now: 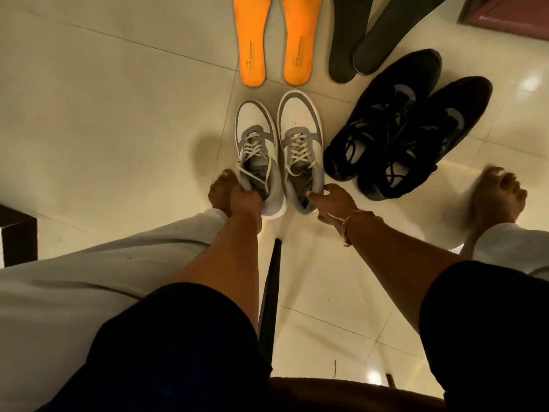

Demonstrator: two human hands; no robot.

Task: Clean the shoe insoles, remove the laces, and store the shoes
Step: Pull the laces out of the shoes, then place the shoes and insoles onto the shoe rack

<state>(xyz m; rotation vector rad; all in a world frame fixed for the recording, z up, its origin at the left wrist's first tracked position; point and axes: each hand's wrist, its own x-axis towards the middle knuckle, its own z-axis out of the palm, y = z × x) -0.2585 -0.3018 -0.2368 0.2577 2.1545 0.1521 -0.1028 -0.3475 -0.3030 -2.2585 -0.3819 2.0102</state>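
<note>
- Grey-and-white sneakers [279,153] sit mid-frame on the floor [104,114], laced.
- Left hand [243,200] and right hand [332,203], apart, each pinch a heel collar.
- Probably light; padded collars give, soles stiff, so heels suit lifting.

The floor [118,99] is glossy smooth tile, the orange insoles [276,40] look matt foam, the black shoes [401,123] matt cloth.
</note>
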